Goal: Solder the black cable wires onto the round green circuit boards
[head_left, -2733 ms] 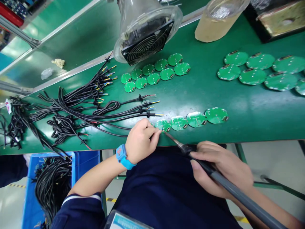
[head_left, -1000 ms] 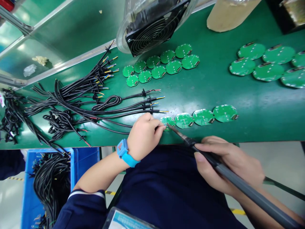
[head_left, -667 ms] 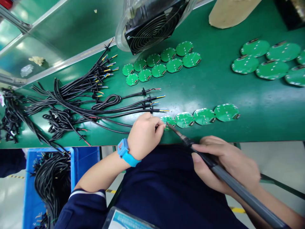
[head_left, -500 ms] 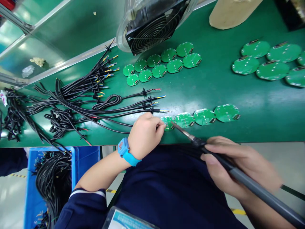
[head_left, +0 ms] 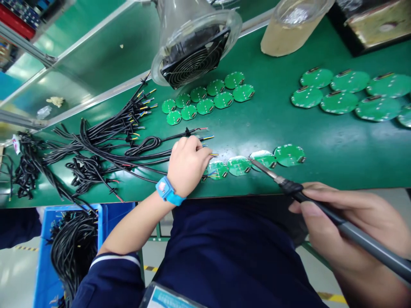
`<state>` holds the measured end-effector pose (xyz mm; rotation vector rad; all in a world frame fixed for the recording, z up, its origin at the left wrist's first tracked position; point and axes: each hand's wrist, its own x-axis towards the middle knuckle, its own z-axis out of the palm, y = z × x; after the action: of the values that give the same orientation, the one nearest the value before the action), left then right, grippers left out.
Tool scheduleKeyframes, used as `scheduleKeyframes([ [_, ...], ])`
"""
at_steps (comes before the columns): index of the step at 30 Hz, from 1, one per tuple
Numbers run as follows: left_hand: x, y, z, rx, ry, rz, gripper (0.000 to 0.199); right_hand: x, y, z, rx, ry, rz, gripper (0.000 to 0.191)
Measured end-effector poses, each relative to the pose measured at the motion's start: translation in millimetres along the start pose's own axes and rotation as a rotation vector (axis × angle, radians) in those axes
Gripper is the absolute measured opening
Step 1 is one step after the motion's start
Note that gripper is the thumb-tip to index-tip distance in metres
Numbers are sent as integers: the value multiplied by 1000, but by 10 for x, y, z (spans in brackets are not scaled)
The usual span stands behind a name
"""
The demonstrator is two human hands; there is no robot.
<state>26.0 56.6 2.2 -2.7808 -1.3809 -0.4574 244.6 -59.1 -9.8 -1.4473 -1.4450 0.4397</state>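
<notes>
While the fingers of the right hand (head_left: 372, 214) grip the soldering iron (head_left: 292, 187), its tip (head_left: 262, 168) should clear the left hand (head_left: 185, 164), whose grasp I cannot tell.

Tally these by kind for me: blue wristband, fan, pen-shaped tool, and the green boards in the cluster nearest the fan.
Blue wristband: 1
Fan: 1
Pen-shaped tool: 1
Green boards nearest the fan: 10
Total: 13
</notes>
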Motion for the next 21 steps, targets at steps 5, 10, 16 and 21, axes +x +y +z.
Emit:
scheduleKeyframes([
  [5,-7,-125,-176,-169,195,70,9,-110,168,-1,120,65,-8,18],
  [10,55,-84,-399,-172,125,164,8,-131,180,-20,132,69,-39,22],
  [16,63,181,-336,-267,-126,62,15,-95,114,-72,106,-52,-89,22],
  [21,-37,376,-215,-391,-194,-55,17,-74,91,-107,127,-112,-148,27],
])
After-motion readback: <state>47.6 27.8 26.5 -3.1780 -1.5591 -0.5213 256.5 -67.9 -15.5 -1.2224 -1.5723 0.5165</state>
